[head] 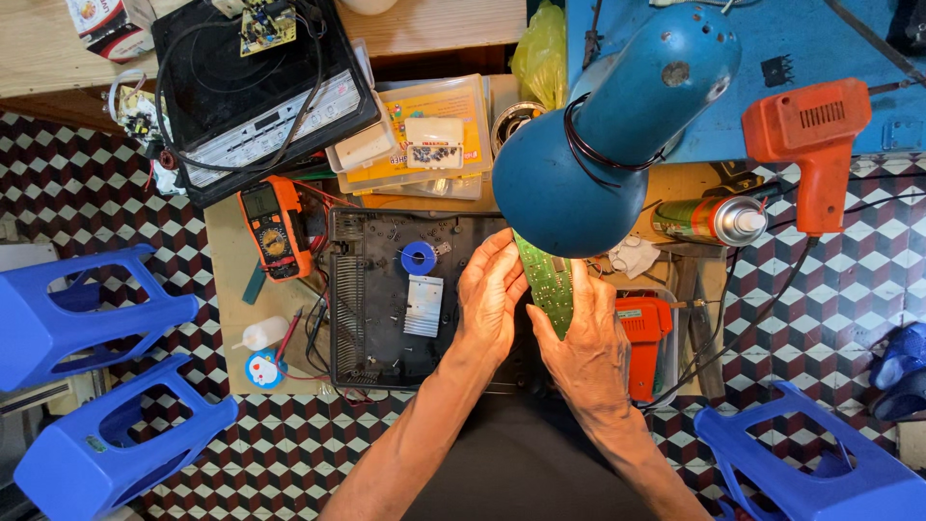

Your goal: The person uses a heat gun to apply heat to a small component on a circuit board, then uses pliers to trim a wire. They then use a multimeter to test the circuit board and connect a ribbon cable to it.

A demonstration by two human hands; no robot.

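a: hands first. what has each got?

b: both are on a green circuit board (548, 283), held on edge between them, tilted. left hand (490, 299) lies flat along its left face, fingers nearly straight, lightly curled at the tips. right hand (588, 340) wraps it from the right and below, thumb along the board's edge, fingers partly closed around it.

a: where does the board sit?

b: above the right part of an opened black appliance base (386, 299), just under the rim of a blue desk lamp shade (579, 164), which hides the board's top end.

a: inside the base?

b: a blue ring coil (419, 257) and a pale finned heat sink (422, 306), both left of the left hand, near it but apart.

a: surroundings?

b: orange multimeter (275, 227) left of the base; black induction cooker (256, 87) behind it; clear parts boxes (415, 140); spray can (709, 219) lying on its side; orange heat gun (815, 145) at right; blue plastic stools (87, 386) on the chequered floor.
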